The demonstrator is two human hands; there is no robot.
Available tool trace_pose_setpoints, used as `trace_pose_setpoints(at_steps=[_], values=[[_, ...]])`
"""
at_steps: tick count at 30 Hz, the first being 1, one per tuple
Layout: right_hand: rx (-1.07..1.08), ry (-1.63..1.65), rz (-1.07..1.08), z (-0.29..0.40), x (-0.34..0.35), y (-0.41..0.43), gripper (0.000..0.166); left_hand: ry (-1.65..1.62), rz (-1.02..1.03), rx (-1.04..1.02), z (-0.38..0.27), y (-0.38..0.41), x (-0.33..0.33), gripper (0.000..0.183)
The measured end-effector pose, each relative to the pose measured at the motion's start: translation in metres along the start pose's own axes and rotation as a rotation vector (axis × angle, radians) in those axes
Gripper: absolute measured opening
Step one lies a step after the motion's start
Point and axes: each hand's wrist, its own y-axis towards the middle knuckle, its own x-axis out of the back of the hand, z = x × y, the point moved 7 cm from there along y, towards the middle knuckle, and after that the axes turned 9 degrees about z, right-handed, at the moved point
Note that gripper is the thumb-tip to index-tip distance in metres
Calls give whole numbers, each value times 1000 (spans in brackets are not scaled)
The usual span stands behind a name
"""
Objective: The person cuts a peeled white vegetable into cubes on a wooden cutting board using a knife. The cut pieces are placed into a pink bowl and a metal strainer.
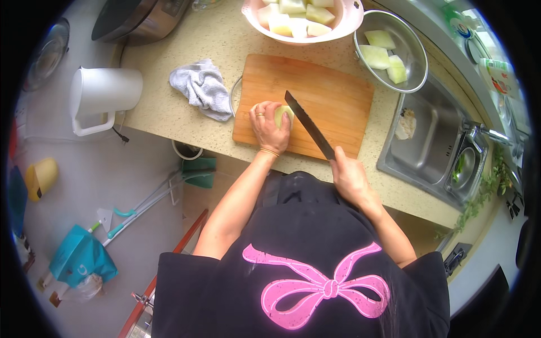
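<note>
My left hand (pixel 270 126) grips a pale green piece of melon or gourd (pixel 284 116) against the wooden cutting board (pixel 321 88). Its fingers curl around the far side, so part of the piece is hidden. In my right hand (pixel 348 173) is the handle of a kitchen knife (pixel 310 126) with a long dark blade. The blade points away from me over the board, just right of the piece and apart from it. Beyond the board a pink basin (pixel 296 40) holds several pale chunks. Three flatter green-white pieces (pixel 375 57) lie in a metal bowl (pixel 416 80) at the back right.
A grey cloth (pixel 203 88) lies left of the board. Further left are a white pitcher (pixel 107 88) and a dark countertop appliance (pixel 139 21). To the right, a steel sink (pixel 422 139) with a faucet (pixel 492 133) holds a pale clump (pixel 406 124). The counter's front edge runs before me.
</note>
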Motion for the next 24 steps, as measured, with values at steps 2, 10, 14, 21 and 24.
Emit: trace_pose_setpoints(at_steps=[2, 10, 14, 21, 24], values=[[14, 9, 4, 2, -1, 0, 12, -5, -7, -1, 3, -1, 0, 26], [47, 31, -8, 1, -3, -1, 11, -5, -39, 37, 0, 1, 1, 22], [41, 6, 18, 1, -5, -1, 11, -7, -64, 39, 0, 1, 3, 21], [2, 30, 51, 0, -10, 14, 13, 19, -56, 44, 0, 2, 1, 20], [3, 46, 60, 2, -13, 28, 13, 33, -64, 28, 0, 2, 1, 21]])
